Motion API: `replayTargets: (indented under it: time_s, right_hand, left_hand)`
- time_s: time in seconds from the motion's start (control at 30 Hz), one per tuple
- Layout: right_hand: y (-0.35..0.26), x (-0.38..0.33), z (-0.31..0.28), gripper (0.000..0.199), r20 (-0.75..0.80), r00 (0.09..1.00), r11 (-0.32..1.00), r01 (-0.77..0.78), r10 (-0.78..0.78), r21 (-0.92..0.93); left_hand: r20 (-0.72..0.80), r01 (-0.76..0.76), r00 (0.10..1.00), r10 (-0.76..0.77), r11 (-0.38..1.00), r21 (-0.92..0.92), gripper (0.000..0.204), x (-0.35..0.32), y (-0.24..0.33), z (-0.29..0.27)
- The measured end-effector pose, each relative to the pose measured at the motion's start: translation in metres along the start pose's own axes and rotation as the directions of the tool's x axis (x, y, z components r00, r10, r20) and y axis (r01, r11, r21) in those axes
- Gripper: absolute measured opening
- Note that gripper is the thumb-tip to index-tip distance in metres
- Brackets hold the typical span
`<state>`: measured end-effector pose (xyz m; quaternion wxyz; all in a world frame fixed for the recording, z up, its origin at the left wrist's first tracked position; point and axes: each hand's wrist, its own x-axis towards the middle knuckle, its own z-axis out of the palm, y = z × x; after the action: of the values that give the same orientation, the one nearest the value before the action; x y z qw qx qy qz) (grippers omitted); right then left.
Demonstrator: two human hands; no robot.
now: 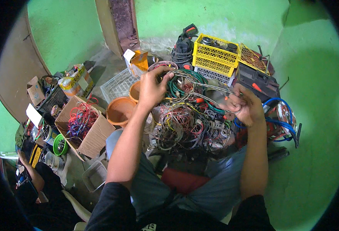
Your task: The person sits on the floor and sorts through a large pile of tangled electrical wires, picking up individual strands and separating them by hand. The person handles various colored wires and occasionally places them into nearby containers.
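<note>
Both of my hands are raised in front of me over a heap of tangled wires. Pinched in my left hand is a looped bundle of grey cable, with green cable coiled beside it. Strands of the grey cable stretch across to my right hand, whose fingers are curled round them. Orange pieces, perhaps connectors, show near the strands. Thin wires in red, yellow, white and black make up the heap, mixed with small parts too jumbled to tell apart.
Yellow crates stand at the back, near a black toolbox. Thick blue cable lies at the right. On the left are orange pots and a cardboard box of red and blue wires. Another person's arm shows lower left.
</note>
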<state>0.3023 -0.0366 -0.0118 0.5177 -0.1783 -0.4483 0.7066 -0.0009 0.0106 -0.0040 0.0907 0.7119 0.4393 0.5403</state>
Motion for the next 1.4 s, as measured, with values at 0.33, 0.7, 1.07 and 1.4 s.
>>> replayTargets:
  time_s: [0.33,0.7,1.07,1.4]
  right_hand:
    - [0.004,0.006,-0.001,0.023,-0.156,0.918,0.255,-0.063,-0.364,-0.965]
    - [0.074,0.016,0.04,0.027,0.111,0.782,-0.364,-0.156,-0.614,-0.918]
    - [0.114,0.033,0.054,0.015,-0.216,0.9,0.362,-0.071,-0.379,-0.929]
    - [0.016,0.015,0.035,0.03,-0.334,0.812,0.605,0.029,-0.478,-0.796]
  left_hand:
    - [-0.039,-0.04,0.998,0.04,0.999,0.016,0.015,-0.006,0.006,0.007]
    - [-0.053,0.012,0.999,-0.009,0.999,0.049,0.015,-0.013,0.013,0.019]
    - [-0.127,0.024,0.992,-0.025,1.0,-0.008,0.013,-0.02,0.013,0.028]
    - [-0.216,0.129,0.963,-0.162,0.979,-0.159,0.017,-0.001,-0.023,0.011]
